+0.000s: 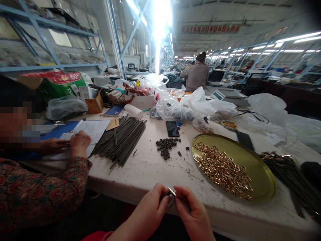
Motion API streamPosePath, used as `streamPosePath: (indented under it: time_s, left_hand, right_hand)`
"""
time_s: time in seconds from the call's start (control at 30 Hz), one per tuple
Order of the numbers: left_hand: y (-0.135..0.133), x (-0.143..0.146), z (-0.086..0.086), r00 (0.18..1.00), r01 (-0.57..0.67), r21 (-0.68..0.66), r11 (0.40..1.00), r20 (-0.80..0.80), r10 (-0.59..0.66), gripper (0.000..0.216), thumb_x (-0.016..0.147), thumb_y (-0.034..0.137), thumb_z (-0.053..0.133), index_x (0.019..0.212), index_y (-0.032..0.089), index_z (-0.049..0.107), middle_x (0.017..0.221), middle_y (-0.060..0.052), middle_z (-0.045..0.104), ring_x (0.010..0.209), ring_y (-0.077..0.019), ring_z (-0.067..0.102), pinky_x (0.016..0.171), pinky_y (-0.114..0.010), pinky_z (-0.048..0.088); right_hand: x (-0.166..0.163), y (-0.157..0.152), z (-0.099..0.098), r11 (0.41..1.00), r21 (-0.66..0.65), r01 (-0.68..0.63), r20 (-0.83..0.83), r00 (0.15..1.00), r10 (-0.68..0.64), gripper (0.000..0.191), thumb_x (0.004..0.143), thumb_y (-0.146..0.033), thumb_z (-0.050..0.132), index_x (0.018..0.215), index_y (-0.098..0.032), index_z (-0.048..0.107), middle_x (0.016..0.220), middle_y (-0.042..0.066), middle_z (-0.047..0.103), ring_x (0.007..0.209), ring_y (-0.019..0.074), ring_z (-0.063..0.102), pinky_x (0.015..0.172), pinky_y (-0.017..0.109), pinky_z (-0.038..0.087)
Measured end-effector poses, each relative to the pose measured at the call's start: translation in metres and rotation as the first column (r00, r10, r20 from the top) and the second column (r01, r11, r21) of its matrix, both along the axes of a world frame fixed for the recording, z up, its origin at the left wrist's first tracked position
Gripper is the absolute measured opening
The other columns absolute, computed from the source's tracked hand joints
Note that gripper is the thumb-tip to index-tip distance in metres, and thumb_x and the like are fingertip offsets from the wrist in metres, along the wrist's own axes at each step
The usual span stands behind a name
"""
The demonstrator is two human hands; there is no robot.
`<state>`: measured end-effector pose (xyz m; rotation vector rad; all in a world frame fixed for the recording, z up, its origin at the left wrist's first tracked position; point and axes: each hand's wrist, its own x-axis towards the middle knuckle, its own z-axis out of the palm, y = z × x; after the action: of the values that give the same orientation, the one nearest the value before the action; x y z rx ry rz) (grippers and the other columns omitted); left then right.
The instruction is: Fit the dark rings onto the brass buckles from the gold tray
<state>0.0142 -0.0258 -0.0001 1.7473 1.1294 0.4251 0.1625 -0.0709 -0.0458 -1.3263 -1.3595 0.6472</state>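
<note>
Nearer you than the gold tray (253, 164), your left hand (147, 214) and right hand (194, 214) both pinch one metal buckle (171, 192); grip it squarely, close to the fingertips.

The left hand (150, 209) and right hand (194, 211) cover most of the metal piece (172, 192). Dark strips (296, 180) at right run off the edge. The banner (210, 29) has lettering too small to read.

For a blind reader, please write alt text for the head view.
The left hand and right hand pinch a small metal piece at the table edge. Beyond lie a gold tray of brass clips, dark rings and dark strips.
</note>
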Motion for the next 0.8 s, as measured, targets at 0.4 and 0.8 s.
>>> streamPosePath:
  time_s: [0.4,0.8]
  left_hand:
    - [0.030,0.000,-0.014,0.946,0.288,-0.227,0.930,0.216,-0.240,0.037,0.083,0.024,0.040,0.117,0.022,0.053,0.066,0.002,0.054,0.062,-0.0108,0.048,0.064,-0.020,0.039]
    - [0.072,0.014,-0.063,0.922,0.020,-0.600,0.800,0.321,0.217,0.042,0.063,0.054,0.060,0.079,0.016,0.049,0.040,0.010,0.038,0.036,-0.0053,0.030,0.039,-0.017,0.022]
  right_hand:
    - [0.012,0.037,-0.022,0.906,-0.354,-0.233,-0.651,0.757,-0.059,0.046,0.059,-0.048,0.073,0.094,-0.021,0.062,0.065,-0.001,0.060,0.058,0.0142,0.058,0.057,0.025,0.046]
    - [0.026,0.103,-0.025,0.899,-0.401,-0.176,-0.332,0.943,0.036,0.030,0.074,-0.046,0.057,0.088,-0.019,0.060,0.061,-0.001,0.056,0.055,0.0140,0.052,0.054,0.026,0.042]
